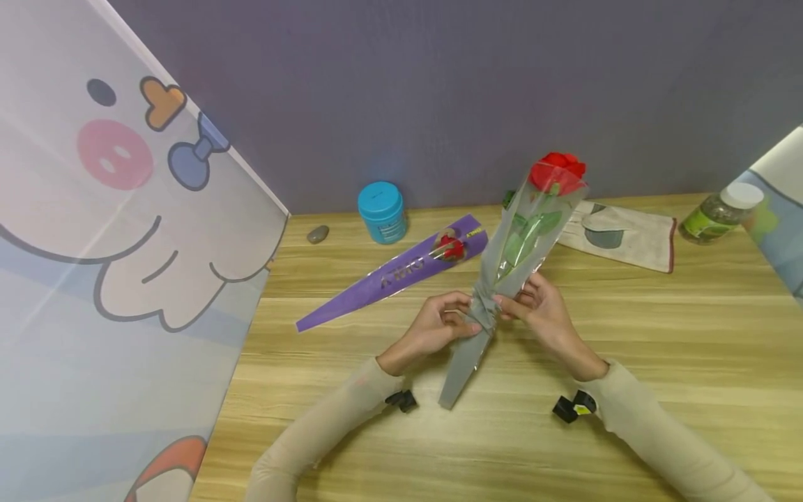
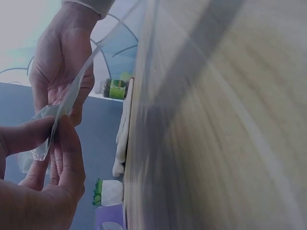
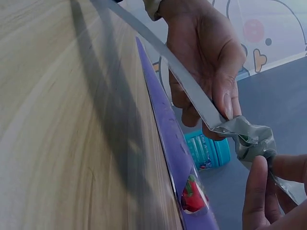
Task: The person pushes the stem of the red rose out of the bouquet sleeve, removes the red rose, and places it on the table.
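Fingers and thumb of the left hand [image 1: 439,324] pinch the gray wrapping [image 1: 461,366] just below its crumpled twist, while the right hand [image 1: 544,314] pinches it at the twist's upper end. We see the wrapped red rose [image 1: 525,240] slanting between them, bloom toward the wall, tail toward us. Both wrist views tell us what the head view does not: it is raised above the wooden tabletop [image 1: 627,314]. From the left wrist we make out a white faceted pot [image 2: 112,193] with green leaves, mostly hidden from the head camera. Purple rose sleeve [image 1: 389,279] lies near the blue lidded tub [image 1: 383,213]. Near the green-labeled jar [image 1: 721,213] we see what is probably a white glove [image 1: 636,237].
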The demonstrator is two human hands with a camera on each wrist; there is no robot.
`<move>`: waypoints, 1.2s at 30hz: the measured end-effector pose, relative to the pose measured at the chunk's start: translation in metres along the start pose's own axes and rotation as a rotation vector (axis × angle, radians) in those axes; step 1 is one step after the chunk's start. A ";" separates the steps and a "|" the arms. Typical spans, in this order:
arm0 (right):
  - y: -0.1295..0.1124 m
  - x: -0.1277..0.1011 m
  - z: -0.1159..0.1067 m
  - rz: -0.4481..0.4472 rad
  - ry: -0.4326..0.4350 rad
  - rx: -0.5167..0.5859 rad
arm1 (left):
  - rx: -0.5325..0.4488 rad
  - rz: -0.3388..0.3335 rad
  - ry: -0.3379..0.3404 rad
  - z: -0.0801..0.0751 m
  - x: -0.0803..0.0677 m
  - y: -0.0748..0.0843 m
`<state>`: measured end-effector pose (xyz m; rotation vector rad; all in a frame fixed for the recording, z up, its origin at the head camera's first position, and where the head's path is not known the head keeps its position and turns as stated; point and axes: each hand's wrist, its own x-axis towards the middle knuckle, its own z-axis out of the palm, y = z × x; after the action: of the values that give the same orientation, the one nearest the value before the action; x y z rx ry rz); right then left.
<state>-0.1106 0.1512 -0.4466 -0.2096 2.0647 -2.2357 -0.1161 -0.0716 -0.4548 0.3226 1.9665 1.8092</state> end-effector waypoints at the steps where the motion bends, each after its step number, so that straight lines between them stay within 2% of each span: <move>1: 0.000 0.000 0.000 0.005 -0.002 -0.002 | 0.002 0.005 0.002 0.001 0.000 0.000; 8: -0.001 0.001 0.000 0.030 0.004 -0.043 | 0.030 0.030 -0.007 0.002 0.000 -0.003; 15: 0.005 -0.003 0.002 -0.002 0.024 -0.028 | 0.040 0.005 -0.021 0.003 -0.006 -0.005; 20: 0.007 -0.005 0.002 -0.012 0.045 -0.016 | 0.056 0.027 -0.045 0.004 -0.008 -0.006; 30: -0.002 -0.001 -0.009 -0.018 0.100 -0.018 | 0.041 0.012 -0.095 0.001 -0.013 -0.010; 36: -0.010 0.001 -0.015 -0.043 0.087 0.001 | 0.033 0.020 -0.099 -0.002 -0.011 -0.009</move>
<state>-0.1142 0.1662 -0.4375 -0.1606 2.1218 -2.3101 -0.1063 -0.0797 -0.4618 0.4355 1.9326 1.7407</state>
